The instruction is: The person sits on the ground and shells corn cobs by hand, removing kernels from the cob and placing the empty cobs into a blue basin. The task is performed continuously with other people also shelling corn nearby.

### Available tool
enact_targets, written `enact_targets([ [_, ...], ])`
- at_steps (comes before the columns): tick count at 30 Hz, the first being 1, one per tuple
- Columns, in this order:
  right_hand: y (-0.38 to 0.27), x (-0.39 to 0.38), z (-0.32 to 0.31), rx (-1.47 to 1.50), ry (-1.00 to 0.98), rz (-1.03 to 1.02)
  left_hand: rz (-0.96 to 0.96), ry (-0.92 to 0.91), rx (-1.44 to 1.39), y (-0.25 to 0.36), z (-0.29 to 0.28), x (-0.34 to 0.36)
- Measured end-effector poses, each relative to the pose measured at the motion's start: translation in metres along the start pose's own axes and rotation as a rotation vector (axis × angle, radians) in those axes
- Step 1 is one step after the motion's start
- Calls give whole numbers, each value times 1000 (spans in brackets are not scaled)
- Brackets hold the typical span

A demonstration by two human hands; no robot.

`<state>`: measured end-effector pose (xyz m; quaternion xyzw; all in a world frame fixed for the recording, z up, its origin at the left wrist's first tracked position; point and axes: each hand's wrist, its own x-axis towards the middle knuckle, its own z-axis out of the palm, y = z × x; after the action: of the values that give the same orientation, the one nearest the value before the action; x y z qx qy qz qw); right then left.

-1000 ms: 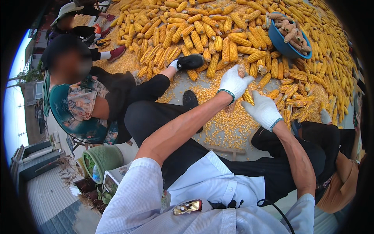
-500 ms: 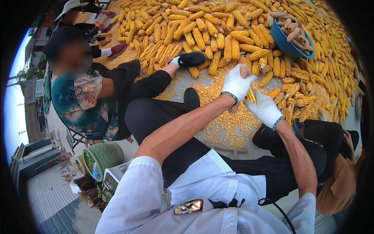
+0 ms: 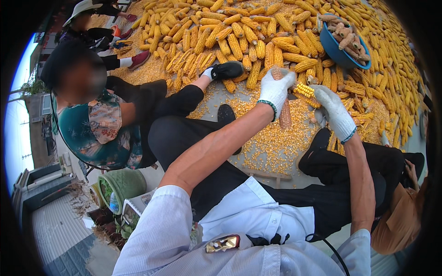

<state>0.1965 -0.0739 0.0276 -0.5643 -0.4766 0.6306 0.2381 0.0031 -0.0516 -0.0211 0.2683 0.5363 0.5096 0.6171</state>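
My left hand (image 3: 275,91), in a white knit glove with a green cuff, is closed around a bare corncob (image 3: 285,116). The cob's pinkish-brown length sticks out below the fingers, and its other end shows above them. Just to the right, my right hand (image 3: 332,108), gloved the same way, grips a yellow ear of corn (image 3: 305,90) by one end. That ear points left toward my left hand; whether it touches the cob I cannot tell. Loose corn kernels (image 3: 271,154) lie on the ground below both hands.
A large heap of corn ears (image 3: 248,34) spreads ahead and to the right. On it stands a blue basin (image 3: 332,48) of bare cobs. A seated person (image 3: 96,122) is close on my left, another person's knee (image 3: 391,158) on my right. A green pot (image 3: 126,184) stands lower left.
My hands have drawn apart, the right one shifting right and up with the corn ear. More of the bare cob now shows below my left hand. The person on the left has leaned slightly left.
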Motion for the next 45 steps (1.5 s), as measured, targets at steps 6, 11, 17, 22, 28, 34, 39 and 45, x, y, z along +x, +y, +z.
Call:
enact_targets([
  [6,3,14,-4,182,84,-107,-189,-21,-229,-4,-3,1],
  [11,-5,12,4,23,141,-161,-283,-38,-265,-1,1,-13],
  [17,23,25,9,-36,99,-152,-372,-164,-201,-7,5,-20],
  [22,15,24,19,-74,33,-239,-311,-185,-118,5,6,-32],
  [28,15,23,16,129,75,-152,-305,-202,-65,12,17,-41],
  [34,13,30,2,295,16,-132,-233,-326,189,19,17,-35],
  [39,15,30,-9,329,123,-110,-147,-258,289,22,16,-22],
  [45,-12,18,4,271,-144,26,-51,-163,2,27,-3,11],
])
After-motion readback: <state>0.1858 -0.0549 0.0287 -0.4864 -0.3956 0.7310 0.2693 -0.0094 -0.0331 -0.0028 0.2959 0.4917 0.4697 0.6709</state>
